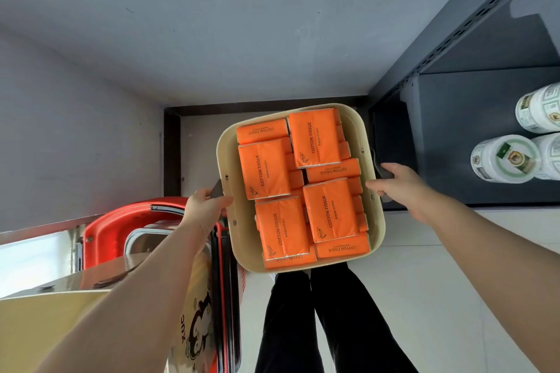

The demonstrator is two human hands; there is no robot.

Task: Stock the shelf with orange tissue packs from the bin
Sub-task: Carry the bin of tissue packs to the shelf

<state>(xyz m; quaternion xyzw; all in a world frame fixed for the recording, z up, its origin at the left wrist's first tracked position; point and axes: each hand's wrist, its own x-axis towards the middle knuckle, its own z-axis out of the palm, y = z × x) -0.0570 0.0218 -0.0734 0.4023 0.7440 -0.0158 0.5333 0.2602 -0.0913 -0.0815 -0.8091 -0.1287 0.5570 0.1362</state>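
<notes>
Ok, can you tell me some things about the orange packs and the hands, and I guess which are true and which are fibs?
1. The bin is full of orange tissue packs. True.
2. Only one hand touches the bin. False: the left hand and the right hand each hold a side handle.
3. The packs say COTTON TISSUE. True.
4. The shelf is stacked with orange packs. False: it shows only white jars.
5. The bin is bright blue. False: it is cream coloured.
</notes>
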